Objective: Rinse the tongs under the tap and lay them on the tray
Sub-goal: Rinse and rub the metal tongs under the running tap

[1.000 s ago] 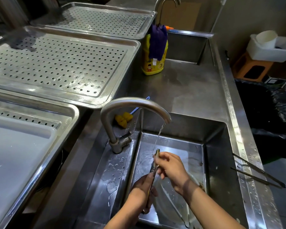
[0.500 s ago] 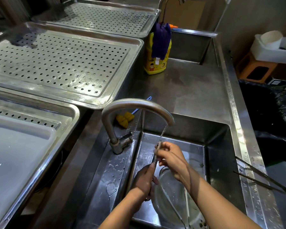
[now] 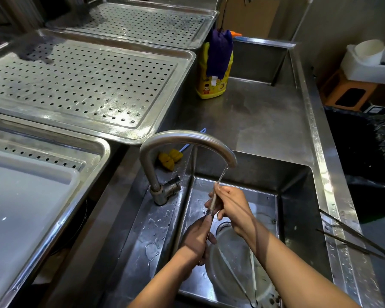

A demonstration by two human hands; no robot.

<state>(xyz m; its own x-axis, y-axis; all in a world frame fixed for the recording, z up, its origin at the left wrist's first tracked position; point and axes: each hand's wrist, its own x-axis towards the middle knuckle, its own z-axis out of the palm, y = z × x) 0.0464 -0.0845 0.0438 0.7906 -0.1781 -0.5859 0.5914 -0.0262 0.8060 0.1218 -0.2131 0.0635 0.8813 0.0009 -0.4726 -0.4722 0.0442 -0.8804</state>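
A slim pair of metal tongs (image 3: 212, 202) stands almost upright in the sink (image 3: 298, 196), its upper end in the thin stream from the curved tap (image 3: 187, 141). My left hand (image 3: 198, 238) grips the lower end. My right hand (image 3: 229, 203) is wrapped round the upper part, fingers wet under the water. A perforated steel tray (image 3: 87, 85) lies to the left of the tap, with a second one (image 3: 142, 21) behind it.
A glass bowl (image 3: 231, 270) with another pair of tongs (image 3: 251, 270) in it sits on the sink floor. Long dark tongs (image 3: 353, 238) lie across the right rim. A yellow bottle (image 3: 213, 83), a yellow sponge brush (image 3: 171, 156) and a white board (image 3: 20, 207) stand nearby.
Both hands and the tongs have risen a little toward the tap's spout, and my right hand has slid up the tongs. The camera has tilted slightly.
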